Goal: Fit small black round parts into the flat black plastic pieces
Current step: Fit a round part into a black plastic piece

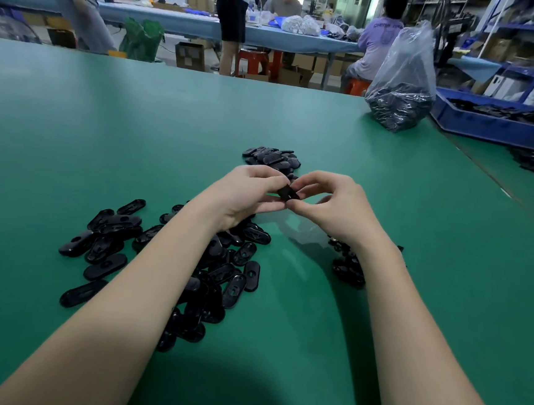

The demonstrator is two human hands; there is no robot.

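Two hands hold one flat black plastic piece above the smooth green bench.

The left hand and right hand both pinch the flat, shiny black plastic piece between curled fingers; its long way runs from left to right, tilted a bit; more long rounded black pieces with holes lie heaped under the left arm; a smaller pile of black pieces sits just past the hands; a crinkly clear plastic bag stands far right; a purple shirt reads "CHINA".

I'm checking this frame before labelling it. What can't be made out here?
Head view only:
- Black piece: mostly hidden by fingers of left hand and right hand; round part fitted or not, unclear.
- Small dark pile: partly hidden by right forearm.
- Bag contents: blurred by plastic.
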